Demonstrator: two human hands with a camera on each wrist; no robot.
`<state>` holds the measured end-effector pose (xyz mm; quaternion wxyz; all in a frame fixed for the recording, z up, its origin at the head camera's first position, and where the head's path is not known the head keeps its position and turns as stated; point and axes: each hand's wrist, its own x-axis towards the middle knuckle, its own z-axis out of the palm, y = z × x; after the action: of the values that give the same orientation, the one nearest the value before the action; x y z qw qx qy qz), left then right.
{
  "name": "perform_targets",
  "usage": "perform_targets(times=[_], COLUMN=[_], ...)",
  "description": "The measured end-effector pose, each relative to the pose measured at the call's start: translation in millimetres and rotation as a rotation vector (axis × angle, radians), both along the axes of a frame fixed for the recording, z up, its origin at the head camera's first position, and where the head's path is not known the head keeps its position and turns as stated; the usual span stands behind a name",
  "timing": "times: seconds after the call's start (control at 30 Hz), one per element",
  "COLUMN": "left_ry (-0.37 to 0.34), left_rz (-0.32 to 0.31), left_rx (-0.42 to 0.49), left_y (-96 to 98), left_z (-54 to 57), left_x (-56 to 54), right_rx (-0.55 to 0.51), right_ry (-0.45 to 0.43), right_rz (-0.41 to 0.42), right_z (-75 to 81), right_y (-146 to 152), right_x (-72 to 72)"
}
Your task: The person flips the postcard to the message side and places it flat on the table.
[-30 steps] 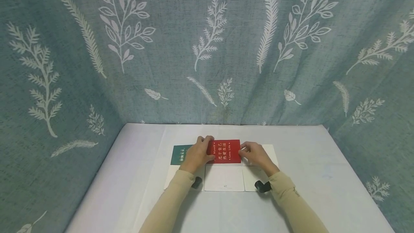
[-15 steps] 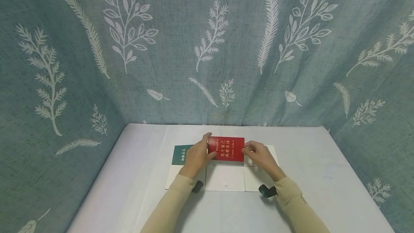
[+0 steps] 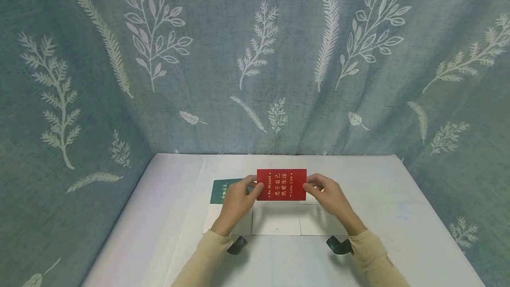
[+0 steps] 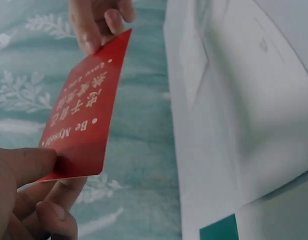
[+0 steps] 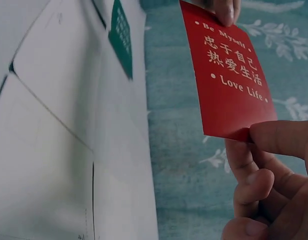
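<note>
A red card (image 3: 281,185) with pale lettering, including "Be Myself" and "Love Life", is held up above the table between both hands. My left hand (image 3: 238,198) pinches its left end, thumb on the printed face and fingers behind. At the opposite end my right hand (image 3: 330,196) pinches it the same way. The left wrist view shows the red card (image 4: 86,105) tilted, raised off the tabletop. In the right wrist view, the right thumb (image 5: 281,137) presses on the card's near edge.
Below the hands, several white cards lie in rows on the white table (image 3: 179,189), among them a middle white card (image 3: 276,223). A green card (image 3: 220,191) with white lettering lies at the back left. Behind the table hangs a blue-green leaf-patterned curtain (image 3: 219,56).
The red card has risen off the table and shifted slightly right, its face turning toward the head camera. Both hands have moved with it, the left now pinching its end.
</note>
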<state>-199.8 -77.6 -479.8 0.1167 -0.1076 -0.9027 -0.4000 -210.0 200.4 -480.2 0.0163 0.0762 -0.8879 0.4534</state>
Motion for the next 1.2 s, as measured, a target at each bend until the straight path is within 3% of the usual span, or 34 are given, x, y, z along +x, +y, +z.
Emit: perform_targets(times=[0.13,0.27,0.43,0.7,1.2], left_ry=[-0.008,-0.041,-0.124,-0.217,-0.214], left_rz=[-0.005,-0.001,-0.007,-0.026,-0.066], left_rx=[0.031,0.1,0.162,0.15,0.141], left_y=[-5.0,-10.1,-15.7,-17.7,-14.4], left_z=[3.7,4.5,-4.6,-18.1,-26.0], left_x=[13.2,17.8,19.6,22.6,22.5], right_rx=[-0.018,-0.039,-0.08,-0.109,-0.052], right_ry=[-0.005,-0.023,-0.042,-0.1,-0.082], right_rz=[0.006,0.013,0.047,0.085,0.038], right_z=[4.6,3.0,-7.8,-19.7,-22.2], right_y=[0,-2,-1,2,2], right_x=[12.0,21.2,29.4,38.5,50.8])
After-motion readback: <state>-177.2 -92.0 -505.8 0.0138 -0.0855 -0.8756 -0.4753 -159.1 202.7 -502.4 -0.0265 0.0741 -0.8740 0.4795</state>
